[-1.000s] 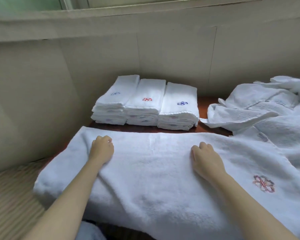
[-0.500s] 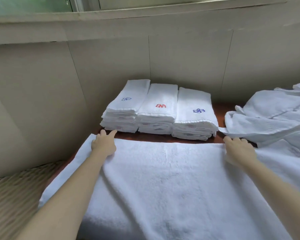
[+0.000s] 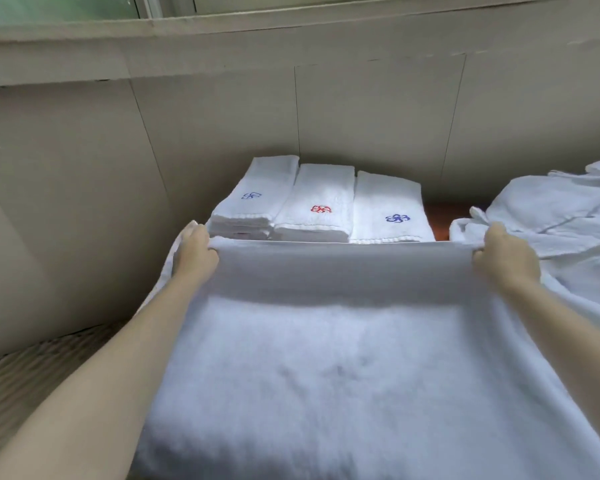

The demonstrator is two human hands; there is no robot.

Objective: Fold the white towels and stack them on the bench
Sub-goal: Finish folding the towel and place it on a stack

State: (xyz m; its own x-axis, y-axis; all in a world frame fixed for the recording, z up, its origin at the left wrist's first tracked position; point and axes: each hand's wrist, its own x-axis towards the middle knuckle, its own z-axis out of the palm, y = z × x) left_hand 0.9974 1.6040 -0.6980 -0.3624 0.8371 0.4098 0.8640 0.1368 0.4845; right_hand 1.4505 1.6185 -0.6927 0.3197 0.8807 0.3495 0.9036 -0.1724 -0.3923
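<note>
Both hands point(image 3: 350, 261) have lifted the towel's point(image 3: 326, 358) far edge above the bench point(image 3: 436, 220).

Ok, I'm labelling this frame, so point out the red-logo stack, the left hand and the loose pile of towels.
Red-logo stack point(image 3: 317, 202): head view, top towel just above the logo.
Left hand point(image 3: 196, 252): head view, back of the hand, gripping the towel edge.
Loose pile point(image 3: 551, 216): head view, crumpled cloth on top.

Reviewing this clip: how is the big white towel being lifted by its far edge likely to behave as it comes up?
Probably floppy: the white towel drapes between the left hand and right hand and bunches at each grip. Its thick pile suggests some weight, so the middle may sag. The nap likely grips well, so slipping seems unlikely.
</note>
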